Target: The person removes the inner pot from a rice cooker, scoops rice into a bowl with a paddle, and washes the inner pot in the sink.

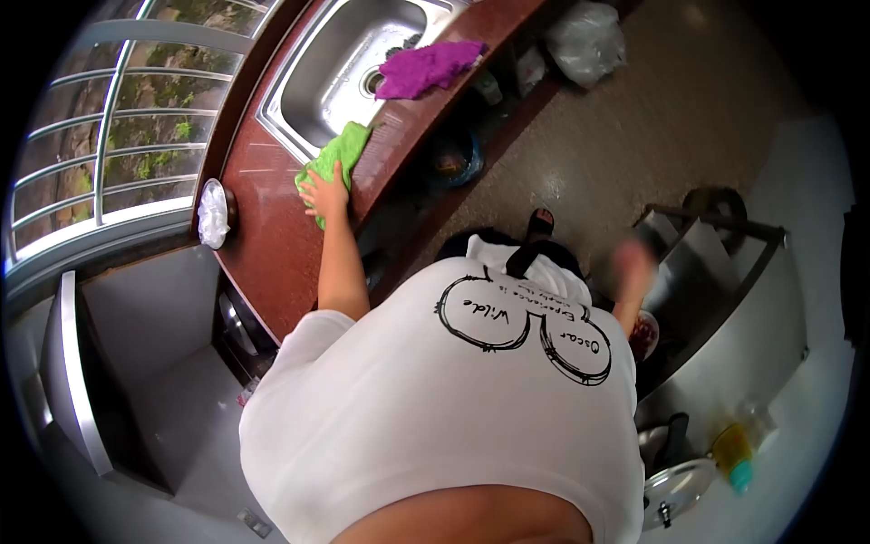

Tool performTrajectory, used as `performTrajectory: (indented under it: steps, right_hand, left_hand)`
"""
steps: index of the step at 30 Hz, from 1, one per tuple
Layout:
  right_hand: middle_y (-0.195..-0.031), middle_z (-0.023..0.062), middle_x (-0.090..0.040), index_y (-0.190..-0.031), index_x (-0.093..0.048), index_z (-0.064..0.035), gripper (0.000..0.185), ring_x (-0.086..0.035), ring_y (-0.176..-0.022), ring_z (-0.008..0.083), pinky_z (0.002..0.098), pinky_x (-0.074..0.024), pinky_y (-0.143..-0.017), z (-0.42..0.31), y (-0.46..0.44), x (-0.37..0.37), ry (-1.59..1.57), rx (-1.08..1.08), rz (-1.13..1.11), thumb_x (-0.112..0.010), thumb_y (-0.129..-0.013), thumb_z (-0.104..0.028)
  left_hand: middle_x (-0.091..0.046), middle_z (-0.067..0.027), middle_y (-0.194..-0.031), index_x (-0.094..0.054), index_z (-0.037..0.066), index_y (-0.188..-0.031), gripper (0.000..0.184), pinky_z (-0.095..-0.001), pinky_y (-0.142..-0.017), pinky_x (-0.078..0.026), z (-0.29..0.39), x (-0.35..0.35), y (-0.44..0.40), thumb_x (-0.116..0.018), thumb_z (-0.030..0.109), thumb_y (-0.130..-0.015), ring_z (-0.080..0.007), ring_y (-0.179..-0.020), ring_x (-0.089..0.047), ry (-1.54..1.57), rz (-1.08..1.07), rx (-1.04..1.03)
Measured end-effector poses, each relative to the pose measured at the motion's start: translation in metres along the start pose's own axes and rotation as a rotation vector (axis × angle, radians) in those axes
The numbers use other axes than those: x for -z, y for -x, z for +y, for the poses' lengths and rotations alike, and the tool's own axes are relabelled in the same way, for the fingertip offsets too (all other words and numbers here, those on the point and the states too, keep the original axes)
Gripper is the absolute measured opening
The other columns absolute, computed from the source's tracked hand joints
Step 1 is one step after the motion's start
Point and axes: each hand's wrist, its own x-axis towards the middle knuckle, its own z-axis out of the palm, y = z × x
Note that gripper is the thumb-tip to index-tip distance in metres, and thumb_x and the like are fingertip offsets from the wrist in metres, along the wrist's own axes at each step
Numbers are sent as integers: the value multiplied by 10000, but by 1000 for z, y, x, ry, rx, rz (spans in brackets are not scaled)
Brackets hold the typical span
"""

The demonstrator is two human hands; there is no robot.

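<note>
The left hand [326, 192] is resting on the green cloth [346, 145], its fingers spreading open over the fabric rather than closing around it. The cloth is lying bunched on the red tabletop [263, 186], at a corner of the sink [304, 100] and seemingly overlapping its rim. Handling it well is probably depending on broad, even pressure — palm and fingers sharing the load, not the fingertips alone. The folds are looking uneven, so flattening them would likely be giving fuller contact; the raised rim could be catching a loose edge. The purple cloth [430, 70] is draping over the sink's edge farther along, so short strokes are seeming safer on that side. The right hand [636, 260] is hanging near the metal stand [761, 308] — it is blurring too much to tell whether it is gripping anything.
</note>
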Motion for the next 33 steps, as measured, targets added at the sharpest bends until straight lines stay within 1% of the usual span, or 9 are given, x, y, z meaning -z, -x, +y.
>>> performTrajectory:
  steps: [5,6,9,11,16,20,29,30,33]
  right_hand:
    - [-890,55,-600,-975,-587,-38,162,-552,-771,107,241,-432,-713,-45,-31,-103,67,194,-235,-521,-858,-128]
    - [-923,61,-594,-996,-579,-26,186,-557,-829,122,249,-442,-744,-54,-30,-115,352,381,-253,-531,-862,-145]
    - [-1003,88,-589,-1056,-565,-30,244,-563,-924,187,285,-436,-816,-106,-11,-209,552,510,-350,-548,-852,-164]
    - [-1119,115,-550,-1130,-546,-64,315,-516,-1051,248,319,-395,-899,-122,-19,-263,686,854,-535,-569,-835,-172]
    - [-1356,139,-357,-1271,-456,-203,514,-301,-1257,352,528,-232,-1009,-128,-5,-414,1149,1408,-639,-585,-803,-371]
    - [-1377,106,-343,-1287,-433,-297,537,-250,-1275,407,665,-155,-961,-82,8,-476,1691,1340,-396,-515,-802,-510]
    - [-1318,43,-435,-1210,-512,-247,334,-404,-1190,376,587,-358,-890,-43,-5,-488,1579,1474,-167,-469,-888,-325]
    - [-1226,49,-523,-1155,-554,-165,302,-470,-1139,341,525,-399,-881,-46,-1,-488,1576,1513,-158,-493,-883,-281]
    - [-1101,87,-597,-1085,-589,-72,282,-528,-1074,321,451,-430,-867,-43,-29,-486,1172,1408,-186,-497,-885,-248]
  left_hand:
    - [-66,-157,-1465,-134,168,-1415,910,-603,-1023,-55,-24,9,-11,-409,715,-742,-310,-1355,-41,36,33,65]
    - [-70,-150,-1467,-141,178,-1415,908,-606,-1021,-49,-33,4,-2,-418,714,-737,-316,-1354,-41,27,-2,70]
    - [-71,-141,-1468,-146,190,-1415,907,-609,-1020,-41,-37,9,-12,-428,716,-730,-320,-1354,-39,-1,8,58]
    - [-83,-141,-1467,-167,194,-1412,910,-604,-1022,-20,-40,8,-29,-430,724,-719,-329,-1351,-49,14,38,52]
    - [-112,-164,-1458,-201,182,-1405,912,-530,-1054,9,-50,5,-106,-417,734,-713,-335,-1349,-66,32,115,5]
    - [-130,-173,-1452,-216,178,-1401,910,-424,-1084,-3,-61,13,-195,-416,736,-710,-333,-1349,-67,39,158,-3]
    - [-151,-173,-1447,-240,168,-1394,944,-413,-1088,-26,-86,22,-369,-398,771,-684,-328,-1347,-86,65,247,20]
    - [-154,-175,-1446,-245,167,-1392,953,-417,-1087,-30,-87,24,-377,-395,779,-678,-330,-1346,-90,68,246,18]
    - [-171,-181,-1440,-253,153,-1390,998,-432,-1084,-42,-92,19,-395,-376,811,-650,-339,-1341,-109,37,223,-16]
